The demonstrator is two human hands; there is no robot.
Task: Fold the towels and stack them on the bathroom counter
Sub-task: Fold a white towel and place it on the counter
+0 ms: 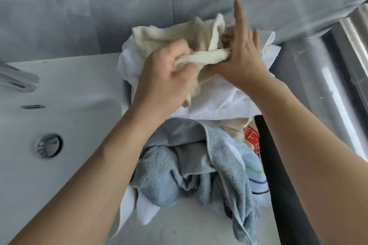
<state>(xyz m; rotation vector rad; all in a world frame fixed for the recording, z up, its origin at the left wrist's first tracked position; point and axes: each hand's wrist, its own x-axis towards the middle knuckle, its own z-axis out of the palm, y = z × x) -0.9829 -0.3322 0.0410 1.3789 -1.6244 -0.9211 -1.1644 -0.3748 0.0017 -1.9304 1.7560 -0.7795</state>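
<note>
A crumpled cream towel (169, 35) lies on top of a white towel (217, 95) at the back of the counter, against the wall. My left hand (167, 77) is closed around a twisted edge of the cream towel. That same edge passes into my right hand (242, 53), which pinches it with the thumb while the index finger points up. Nearer to me lies a rumpled grey-blue towel (179, 167), heaped over a white towel with coloured stripes (255, 175).
A white sink basin (65, 117) with a chrome drain (48, 146) and a faucet (18, 79) fills the left. A grey tiled wall (99, 6) rises behind. To the right run a dark gap (278, 165) and a metal rail (338, 77).
</note>
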